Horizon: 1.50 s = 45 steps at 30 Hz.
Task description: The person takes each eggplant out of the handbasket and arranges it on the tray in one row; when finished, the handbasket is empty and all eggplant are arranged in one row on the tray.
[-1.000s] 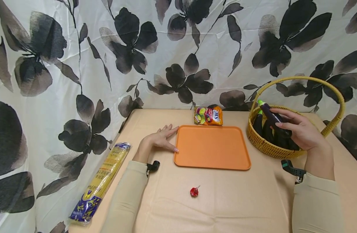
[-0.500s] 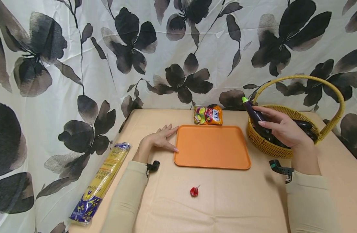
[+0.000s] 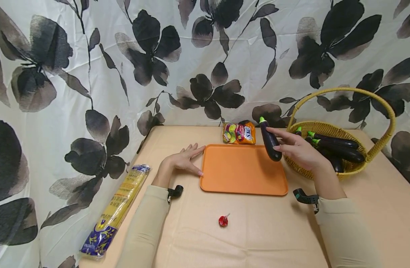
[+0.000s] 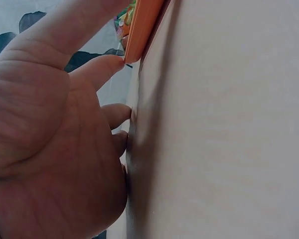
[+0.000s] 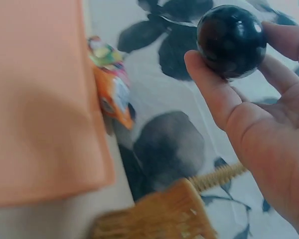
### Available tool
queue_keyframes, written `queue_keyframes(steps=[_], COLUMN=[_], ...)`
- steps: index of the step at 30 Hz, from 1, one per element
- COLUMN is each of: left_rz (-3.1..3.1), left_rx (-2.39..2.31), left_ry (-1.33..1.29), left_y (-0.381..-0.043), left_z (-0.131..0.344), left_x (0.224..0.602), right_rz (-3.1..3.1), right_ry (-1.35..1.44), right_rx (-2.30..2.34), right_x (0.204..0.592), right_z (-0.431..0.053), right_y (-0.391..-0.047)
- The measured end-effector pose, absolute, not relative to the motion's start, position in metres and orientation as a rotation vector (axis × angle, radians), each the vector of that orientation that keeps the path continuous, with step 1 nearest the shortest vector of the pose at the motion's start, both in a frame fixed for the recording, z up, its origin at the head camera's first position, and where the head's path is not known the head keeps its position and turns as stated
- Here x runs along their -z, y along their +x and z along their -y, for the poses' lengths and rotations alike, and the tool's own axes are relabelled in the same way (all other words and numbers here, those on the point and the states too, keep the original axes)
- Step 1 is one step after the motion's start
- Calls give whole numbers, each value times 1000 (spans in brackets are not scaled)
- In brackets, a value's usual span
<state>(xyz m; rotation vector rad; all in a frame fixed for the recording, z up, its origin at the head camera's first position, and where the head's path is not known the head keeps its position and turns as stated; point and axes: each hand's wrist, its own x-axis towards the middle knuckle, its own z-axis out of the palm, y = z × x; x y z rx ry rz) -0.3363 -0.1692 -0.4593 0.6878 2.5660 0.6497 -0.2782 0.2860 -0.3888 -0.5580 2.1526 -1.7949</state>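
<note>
My right hand (image 3: 302, 150) pinches a dark purple eggplant (image 3: 269, 139) between thumb and fingers, its green stem end pointing up and away. It hangs over the right end of an orange tray (image 3: 238, 171). Only the rounded bottom of that eggplant (image 5: 231, 42) faces the right wrist view. My left hand (image 3: 183, 162) rests beside the tray with fingers spread, thumb and index finger at its left edge. In the left wrist view, the tray's edge (image 4: 141, 35) meets the fingertips. Several more eggplants (image 3: 339, 150) lie in a yellow wicker basket (image 3: 300, 172) at the right.
A colourful candy bag (image 3: 239, 133) sits behind the tray. A red wrapped lollipop (image 3: 223, 221) lies in front of it. To the left is a long spaghetti pack (image 3: 116, 212). The basket's tall handle (image 3: 389, 111) arches up. A floral curtain (image 3: 205, 56) hangs behind the table.
My right hand has lifted the eggplant out of the basket and carried it left over the tray. The other eggplants have come into fuller view. My left hand has stayed in place.
</note>
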Motion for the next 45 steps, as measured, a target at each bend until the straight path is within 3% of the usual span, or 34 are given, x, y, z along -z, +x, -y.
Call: queue_keyframes(steps=[7, 25, 45], left_rz=[-2543, -2539, -2524], left_rx=[-681, -680, -669], left_ry=[690, 717, 698], left_y=[-334, -332, -333], left_z=[173, 179, 178], left_x=[459, 461, 460], right_rz=[-2215, -2298, -2328], right_ry=[-450, -540, -657], right_rx=[1657, 1511, 1290], right_x=[403, 425, 447], right_z=[-255, -186, -146], right_y=[-278, -274, -289])
